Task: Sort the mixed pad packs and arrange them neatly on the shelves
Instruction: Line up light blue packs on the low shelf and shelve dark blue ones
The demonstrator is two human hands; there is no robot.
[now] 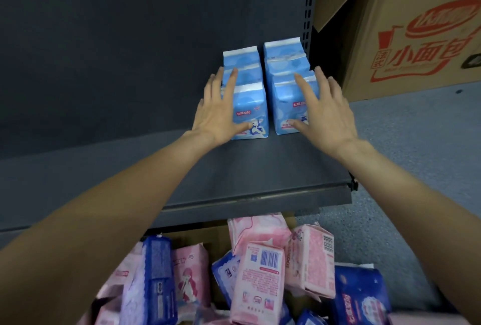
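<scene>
Six light-blue pad packs [268, 85] stand on the dark shelf [234, 173] in two rows of three, running from front to back near the slotted upright [309, 12]. The left hand [221, 113] lies flat, fingers straight and spread, against the outer side of the left row, its thumb on the face of the front pack. The right hand [322, 111] mirrors it on the right row, fingers straight, thumb on that front pack's face. Neither hand grips anything; both press.

The step looks like squaring up the two rows. To do it well, the palms should push inward evenly so the rows close the narrow gap between them without the soft packs tipping, while the thumbs ease the front faces level. The right row seems to sit slightly further back and askew, though the wide lens may exaggerate that.

Below the shelf edge, a carton [205, 236] holds the unsorted heap: pink packs [260, 272] and dark-blue packs [156, 277] lying at all angles. A printed cardboard box [416, 38] stands to the right of the shelf unit.
</scene>
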